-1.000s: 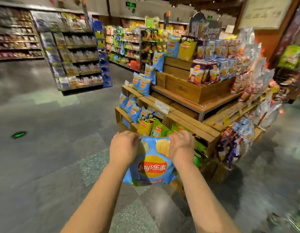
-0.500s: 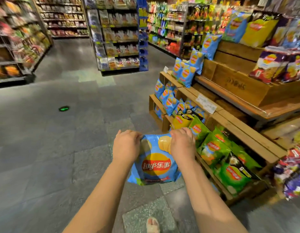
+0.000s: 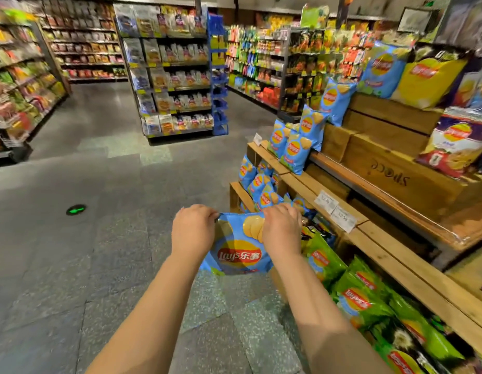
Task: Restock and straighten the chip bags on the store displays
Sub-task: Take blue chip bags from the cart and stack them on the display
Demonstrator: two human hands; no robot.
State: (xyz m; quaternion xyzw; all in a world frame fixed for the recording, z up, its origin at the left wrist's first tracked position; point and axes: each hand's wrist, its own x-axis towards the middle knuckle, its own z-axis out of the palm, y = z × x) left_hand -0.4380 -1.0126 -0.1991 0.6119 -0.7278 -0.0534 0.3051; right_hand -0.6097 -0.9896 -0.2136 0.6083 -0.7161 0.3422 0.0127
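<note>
The person holds one blue chip bag [image 3: 238, 249] out in front, over the gray floor [image 3: 72, 265]. The left hand [image 3: 192, 229] pinches the top left corner, and the right hand [image 3: 281, 228] pinches the top right corner. The bag hangs down flat between them, with its front facing the person.

A moment ago the wooden display [image 3: 391, 255] was farther off. Now it is much nearer and sits just to the right of the hands. The grip on the bag looks the same as before. The person has walked up to the display while carrying the bag.

The low crate with other blue bags [image 3: 258, 184] is just past the hands. Green bags [image 3: 353, 300] lie in the crate beside the right arm. It looks like the bag is about to go in with the blue ones.
</note>
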